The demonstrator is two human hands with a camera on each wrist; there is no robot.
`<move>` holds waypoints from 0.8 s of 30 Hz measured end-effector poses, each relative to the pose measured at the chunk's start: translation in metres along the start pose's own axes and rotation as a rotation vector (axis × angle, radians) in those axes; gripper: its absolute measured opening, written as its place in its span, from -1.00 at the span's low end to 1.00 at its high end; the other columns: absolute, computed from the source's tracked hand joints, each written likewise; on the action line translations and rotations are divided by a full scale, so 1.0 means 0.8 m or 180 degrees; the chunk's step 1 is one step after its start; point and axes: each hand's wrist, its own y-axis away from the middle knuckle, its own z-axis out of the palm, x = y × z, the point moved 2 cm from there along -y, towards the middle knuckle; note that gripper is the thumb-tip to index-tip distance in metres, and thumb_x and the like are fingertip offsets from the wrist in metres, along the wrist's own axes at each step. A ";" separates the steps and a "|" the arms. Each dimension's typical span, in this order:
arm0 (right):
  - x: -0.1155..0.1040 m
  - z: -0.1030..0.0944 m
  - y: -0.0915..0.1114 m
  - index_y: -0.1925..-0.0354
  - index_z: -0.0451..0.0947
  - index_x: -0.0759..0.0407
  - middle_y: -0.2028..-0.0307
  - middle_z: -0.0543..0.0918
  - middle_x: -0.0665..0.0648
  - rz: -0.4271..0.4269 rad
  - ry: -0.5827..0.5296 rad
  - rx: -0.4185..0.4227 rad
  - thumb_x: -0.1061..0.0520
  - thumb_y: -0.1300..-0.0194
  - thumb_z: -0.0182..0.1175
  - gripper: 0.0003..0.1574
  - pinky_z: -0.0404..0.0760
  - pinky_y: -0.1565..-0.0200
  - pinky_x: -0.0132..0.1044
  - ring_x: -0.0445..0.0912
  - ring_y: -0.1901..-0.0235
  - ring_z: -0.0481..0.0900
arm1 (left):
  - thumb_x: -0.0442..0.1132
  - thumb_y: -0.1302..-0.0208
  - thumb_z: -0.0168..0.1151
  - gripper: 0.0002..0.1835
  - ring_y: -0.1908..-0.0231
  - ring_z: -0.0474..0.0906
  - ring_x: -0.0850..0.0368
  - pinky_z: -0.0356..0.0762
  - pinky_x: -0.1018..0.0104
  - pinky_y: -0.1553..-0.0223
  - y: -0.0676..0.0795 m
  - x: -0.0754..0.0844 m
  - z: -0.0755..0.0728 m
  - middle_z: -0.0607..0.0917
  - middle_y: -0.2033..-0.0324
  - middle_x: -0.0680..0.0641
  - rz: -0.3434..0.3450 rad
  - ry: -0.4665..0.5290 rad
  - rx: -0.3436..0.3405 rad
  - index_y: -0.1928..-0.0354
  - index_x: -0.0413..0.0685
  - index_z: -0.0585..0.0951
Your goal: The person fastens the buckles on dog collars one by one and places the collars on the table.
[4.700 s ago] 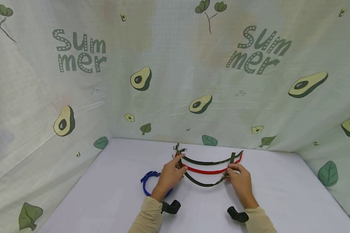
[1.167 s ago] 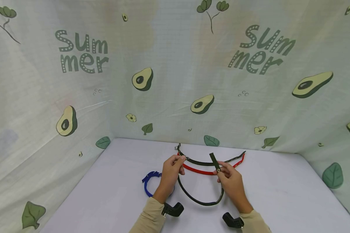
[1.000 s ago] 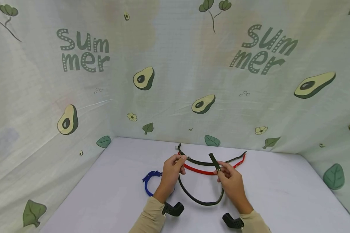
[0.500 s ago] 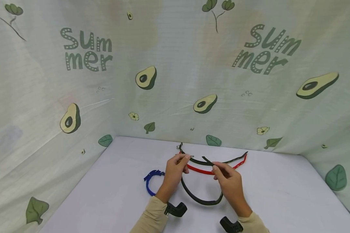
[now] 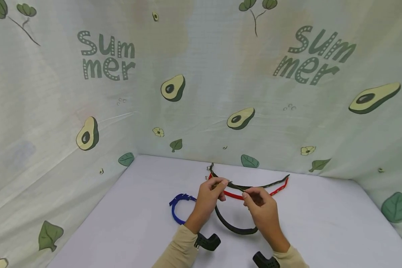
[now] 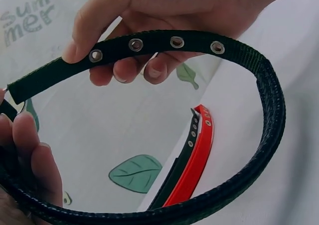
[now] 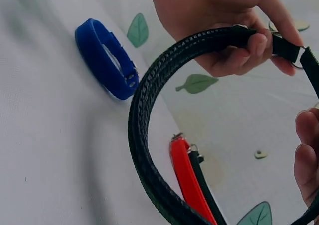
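A dark green, nearly black buckle collar [image 5: 238, 229] hangs in a loop between both hands. My left hand [image 5: 209, 195] pinches its buckle end, where a metal ring [image 7: 300, 60] shows in the right wrist view. With thumb and fingers my right hand [image 5: 262, 206] grips the opposite end, a strap with several metal eyelets [image 6: 135, 45]. The tip of that strap [image 6: 27, 89] is right at the ring in the left wrist view. Part of the buckle is hidden behind my left fingers.
Left of my hands a blue collar [image 5: 175, 212] lies closed in a ring on the white table [image 5: 137, 223]. Behind them are a red collar [image 5: 233, 195] and another dark collar [image 5: 271, 184], stretched out side by side. A printed cloth [image 5: 201, 93] stands at the back.
Both hands have lifted the nearest dark collar from beside the red one and curved it into a loop. The strap tip has swung down leftward to the buckle end, and the hands are closer together.
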 end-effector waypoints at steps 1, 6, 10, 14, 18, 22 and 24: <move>0.000 0.000 -0.001 0.18 0.60 0.13 0.37 0.65 0.04 -0.0009 -0.0010 0.0009 0.25 -0.29 0.37 -0.85 0.63 0.39 -0.34 -0.08 0.44 0.65 | 0.00 -0.40 0.27 -0.64 0.51 0.56 0.13 0.61 0.31 0.32 0.000 0.001 0.001 0.55 0.55 -0.03 0.0008 0.0032 -0.0023 0.03 -0.15 0.70; -0.002 0.000 -0.001 0.18 0.56 0.16 0.36 0.65 0.05 0.0029 -0.0025 0.0017 0.26 -0.29 0.37 -0.82 0.63 0.40 -0.33 -0.07 0.43 0.65 | -0.06 -0.41 0.27 -0.69 0.50 0.56 0.11 0.61 0.32 0.32 0.002 0.001 0.004 0.54 0.54 -0.04 0.0017 0.0075 -0.0104 0.01 -0.15 0.69; -0.002 0.000 0.000 0.18 0.55 0.16 0.36 0.64 0.03 0.0023 0.0044 0.0057 0.26 -0.29 0.37 -0.81 0.64 0.40 -0.34 -0.08 0.44 0.65 | -0.07 -0.42 0.25 -0.70 0.50 0.55 0.12 0.61 0.32 0.31 0.004 0.000 0.005 0.54 0.55 -0.04 0.0006 0.0096 -0.0152 0.01 -0.13 0.68; -0.003 -0.002 0.001 0.17 0.54 0.15 0.36 0.64 0.02 -0.0006 0.0097 0.0114 0.25 -0.31 0.36 -0.82 0.64 0.39 -0.34 -0.08 0.44 0.65 | -0.09 -0.44 0.23 -0.71 0.52 0.54 0.12 0.61 0.33 0.33 0.004 0.000 0.007 0.54 0.55 -0.04 0.0073 0.0162 -0.0134 0.02 -0.16 0.68; -0.005 0.001 0.001 0.17 0.54 0.15 0.36 0.64 0.03 -0.0006 0.0114 0.0131 0.24 -0.31 0.36 -0.83 0.63 0.39 -0.35 -0.09 0.44 0.65 | -0.10 -0.44 0.23 -0.72 0.53 0.53 0.13 0.61 0.35 0.35 0.004 -0.001 0.007 0.54 0.55 -0.04 0.0108 0.0208 -0.0139 0.01 -0.17 0.67; -0.009 0.004 0.002 0.19 0.54 0.18 0.37 0.64 0.05 -0.0056 0.0123 0.0190 0.25 -0.31 0.36 -0.84 0.62 0.41 -0.37 -0.11 0.46 0.65 | -0.12 -0.42 0.25 -0.71 0.51 0.54 0.14 0.61 0.35 0.33 0.004 -0.002 0.007 0.55 0.52 -0.04 0.0115 0.0184 -0.0198 -0.02 -0.17 0.65; -0.012 0.004 0.003 0.20 0.54 0.18 0.37 0.63 0.05 -0.0107 0.0135 0.0220 0.26 -0.31 0.35 -0.84 0.61 0.42 -0.38 -0.12 0.47 0.64 | -0.14 -0.42 0.25 -0.71 0.50 0.54 0.14 0.60 0.35 0.33 0.004 -0.001 0.009 0.56 0.49 -0.06 0.0128 0.0155 -0.0240 -0.03 -0.18 0.64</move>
